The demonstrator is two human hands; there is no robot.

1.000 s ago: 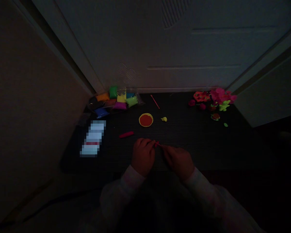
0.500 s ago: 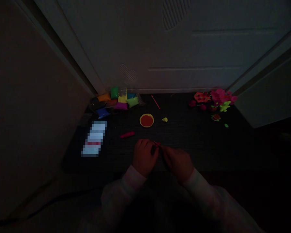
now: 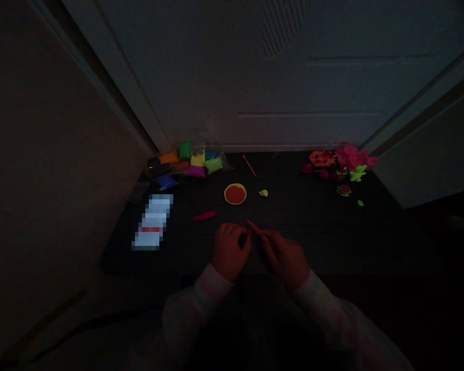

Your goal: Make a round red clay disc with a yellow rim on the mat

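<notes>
My left hand [image 3: 231,253] is curled near the table's front edge, thumb and forefinger pinching a small red bit of clay [image 3: 248,233]. Just right of it, my right hand [image 3: 288,262] grips a thin pink modelling tool [image 3: 253,225], its tip pointing up and left, apart from the red bit. Beyond the hands lies a round red clay disc with a yellow rim [image 3: 235,195]. To its right sits a small yellow clay lump [image 3: 263,194]. A red clay roll [image 3: 204,216] rests on the dark table left of my left hand.
Colourful clay packets [image 3: 195,171] lie at the back left, with a lit phone [image 3: 153,221] in front, its screen blurred. Another pink stick [image 3: 249,165] is near the white door [image 3: 216,67]. Pink flower-like pieces [image 3: 353,156] and a yellow-green figure [image 3: 358,173] stand back right.
My right hand has drawn the pink tool away from the red bit in my left hand, so its tip shows clearly. The whole view has shifted slightly.
</notes>
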